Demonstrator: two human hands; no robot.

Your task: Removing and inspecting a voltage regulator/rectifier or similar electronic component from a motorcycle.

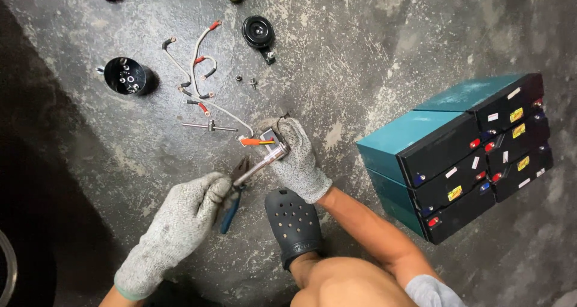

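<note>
Both my hands wear grey knit gloves over a stained concrete floor. My right hand (299, 158) grips a small grey part with an orange-tipped wire terminal (252, 142) sticking out to the left. A silver socket driver (259, 163) runs from that part down-left into my left hand (180, 226), which is closed around its lower end. Pliers with blue handles (233, 205) lie under the driver beside my left hand; whether the hand touches them I cannot tell. A white wire runs from the terminal up to a wire bundle (195, 72).
A stack of teal-and-black batteries (457, 154) stands at the right. My foot in a dark clog (293, 223) rests below my right hand. A black cup of sockets (126, 75), a black round horn (258, 30), a metal T-bar (208, 127) and small bolts (246, 80) lie further up.
</note>
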